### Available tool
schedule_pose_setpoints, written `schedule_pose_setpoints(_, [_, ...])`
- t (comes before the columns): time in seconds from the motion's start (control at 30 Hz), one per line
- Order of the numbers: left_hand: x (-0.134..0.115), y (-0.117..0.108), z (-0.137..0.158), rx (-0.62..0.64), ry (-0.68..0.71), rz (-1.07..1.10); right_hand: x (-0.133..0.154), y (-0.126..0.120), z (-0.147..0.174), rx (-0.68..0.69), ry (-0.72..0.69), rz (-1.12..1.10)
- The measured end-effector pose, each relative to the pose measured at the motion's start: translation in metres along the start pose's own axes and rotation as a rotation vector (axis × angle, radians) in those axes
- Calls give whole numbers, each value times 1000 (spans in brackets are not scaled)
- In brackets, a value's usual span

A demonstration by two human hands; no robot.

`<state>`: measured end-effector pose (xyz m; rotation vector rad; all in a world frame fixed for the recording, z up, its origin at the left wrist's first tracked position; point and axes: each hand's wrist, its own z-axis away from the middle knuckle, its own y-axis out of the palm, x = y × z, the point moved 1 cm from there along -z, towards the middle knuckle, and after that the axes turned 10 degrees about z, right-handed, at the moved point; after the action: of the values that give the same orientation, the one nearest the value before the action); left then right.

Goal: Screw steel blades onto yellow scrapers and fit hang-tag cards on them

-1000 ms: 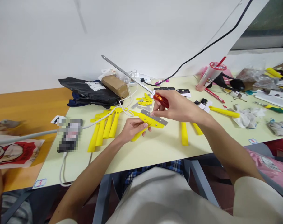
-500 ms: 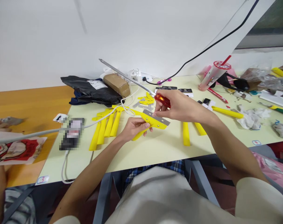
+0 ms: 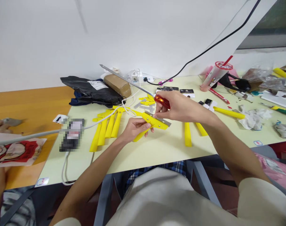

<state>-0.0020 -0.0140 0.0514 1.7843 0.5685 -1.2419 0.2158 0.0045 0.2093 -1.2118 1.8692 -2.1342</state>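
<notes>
My left hand [image 3: 137, 128] is closed around the yellow scraper [image 3: 157, 123] near its head, thumb on top. A flat grey blade [image 3: 165, 121] lies along the scraper's far edge. In my right hand [image 3: 172, 105] is a screwdriver [image 3: 159, 99] with a red handle; its long shaft points up and left, away from the scraper. The right fingertips touch the blade edge. To the left lie several yellow scrapers [image 3: 102, 133] with handles toward me. Behind my hands are loose grey blades [image 3: 143, 106] and small yellow pieces [image 3: 149, 99].
A white cable [image 3: 96, 125] crosses the table past a pixelated dark object [image 3: 73, 133]. A black plastic bag [image 3: 91, 91] and cardboard box [image 3: 117, 85] stand at the back. To the right are a cup with straw [image 3: 216, 77], yellow handles [image 3: 187, 135] and crumpled tissue [image 3: 252, 119].
The screwdriver's tip has dropped slightly. The blade now appears seated lower against the scraper head, with the right fingers still at it. Both hands keep nearly the same place.
</notes>
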Motion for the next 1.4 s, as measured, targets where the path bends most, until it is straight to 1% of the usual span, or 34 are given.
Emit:
schedule_pose_setpoints(0.07, [-1, 0, -1, -1, 4, 1, -1, 1, 0, 1, -3, -1])
schedule_pose_setpoints(0.23, [-2, 2, -3, 4, -2, 13, -3, -2, 1, -63, -7, -15])
schedule_pose_setpoints(0.33, [-2, 3, -3, 8, -7, 26, -2, -3, 0, -49, -18, -46])
schedule_pose_setpoints(0.5, [-1, 2, -2, 6, -21, 22, -2, -1, -2, -41, -30, -5])
schedule_pose_setpoints(0.67, [1, 1, -2, 19, -14, 26, -4, 0, -4, -41, -39, -41])
schedule_pose_setpoints(0.9, [4, 1, -1, 18, -35, 36, -4, 2, -6, -56, -38, 63])
schedule_pose_setpoints(1.07, [6, 1, -1, -5, -41, 59, -1, 2, -1, -35, -27, 71])
schedule_pose_setpoints(1.2, [3, -1, -1, -23, -45, 22, 1, 3, 4, -13, -21, 42])
schedule_pose_setpoints(1.4, [-7, 1, 1, 26, -55, -59, 3, 4, 5, -38, -14, 34])
